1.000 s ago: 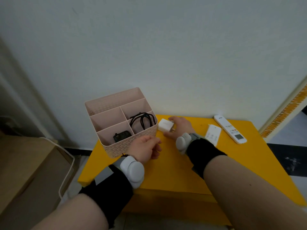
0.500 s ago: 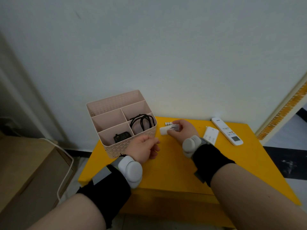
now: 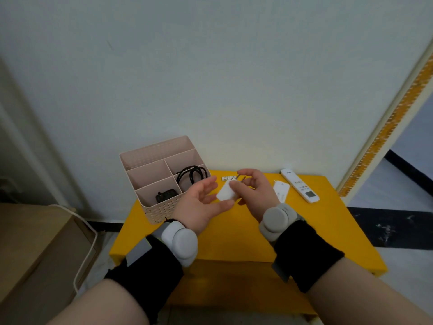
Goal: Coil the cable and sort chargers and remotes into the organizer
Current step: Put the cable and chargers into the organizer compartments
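Observation:
A white charger [image 3: 226,193] with metal prongs is lifted above the yellow table [image 3: 234,240]. My right hand [image 3: 254,193] pinches it between thumb and fingers. My left hand [image 3: 201,205] is spread palm-up beside it, fingertips touching its lower edge. The pink organizer [image 3: 150,181] stands at the table's back left. A coiled black cable [image 3: 192,175] fills its right middle compartment and a black charger [image 3: 166,195] lies in its front one. A white remote [image 3: 300,185] and a smaller white remote [image 3: 281,190] lie at the back right.
A small white strip [image 3: 228,178] lies on the table behind the hands. The wall runs close behind the table. A cardboard box [image 3: 35,249] with a white cord [image 3: 89,240] draped on it sits on the floor to the left.
My right hand has lifted the white charger off the table and brought it toward me. My left hand left the organizer's front, opened and came up under the charger.

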{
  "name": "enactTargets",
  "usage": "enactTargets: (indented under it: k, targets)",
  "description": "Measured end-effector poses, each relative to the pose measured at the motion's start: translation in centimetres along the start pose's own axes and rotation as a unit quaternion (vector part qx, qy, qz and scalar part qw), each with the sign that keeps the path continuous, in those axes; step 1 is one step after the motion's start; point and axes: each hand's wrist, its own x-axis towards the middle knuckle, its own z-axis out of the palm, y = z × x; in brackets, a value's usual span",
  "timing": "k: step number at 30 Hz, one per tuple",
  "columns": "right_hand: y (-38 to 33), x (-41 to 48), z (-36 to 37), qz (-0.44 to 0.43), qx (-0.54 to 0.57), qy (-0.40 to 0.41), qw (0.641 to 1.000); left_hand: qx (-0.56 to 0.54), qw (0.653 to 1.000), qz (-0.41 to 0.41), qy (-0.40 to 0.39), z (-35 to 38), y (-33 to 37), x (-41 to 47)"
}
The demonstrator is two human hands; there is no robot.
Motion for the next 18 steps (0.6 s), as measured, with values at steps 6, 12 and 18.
enactTargets:
  k: [6, 12, 18]
  targets:
    - [-2.0, -2.1, 0.4, -0.038, 0.015, 0.000, 0.999, 0.009, 0.998, 0.050, -0.038, 0.1, 2.0, -1.1]
    - [-3.5, -3.4, -0.3, -0.087, 0.060, -0.107, 0.989, -0.071, 0.996, 0.041, -0.035, -0.9, 2.3, -2.3]
    - [-4.3, -4.2, 0.1, -0.090, 0.063, -0.126, 0.986, -0.170, 0.985, 0.009, -0.034, -1.6, 2.1, -3.3]
